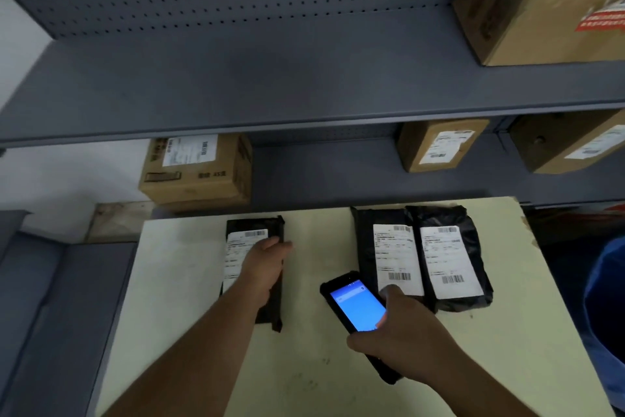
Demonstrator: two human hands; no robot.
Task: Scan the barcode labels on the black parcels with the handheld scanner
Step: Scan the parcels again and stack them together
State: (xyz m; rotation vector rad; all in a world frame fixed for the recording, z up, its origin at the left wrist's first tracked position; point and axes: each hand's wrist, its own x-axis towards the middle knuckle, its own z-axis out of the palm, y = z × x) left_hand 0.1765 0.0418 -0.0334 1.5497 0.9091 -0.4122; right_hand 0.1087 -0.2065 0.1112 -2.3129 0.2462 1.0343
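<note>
Three black parcels with white barcode labels lie on a pale table (189, 281). The left parcel (252, 227) lies apart from the others, and my left hand (265, 264) rests on it, gripping its right edge. The middle parcel (389, 247) and the right parcel (453, 257) lie side by side, touching. My right hand (402, 342) holds the black handheld scanner (355, 305), whose screen glows blue. The scanner's top end sits just left of the middle parcel's lower barcode.
Grey metal shelving (270, 95) rises behind the table. Cardboard boxes stand on it: one at the left (199, 173), one (439, 146) and another (571, 143) at the right, a large one (541, 1) on the upper shelf. A blue object (605, 315) sits at the right edge.
</note>
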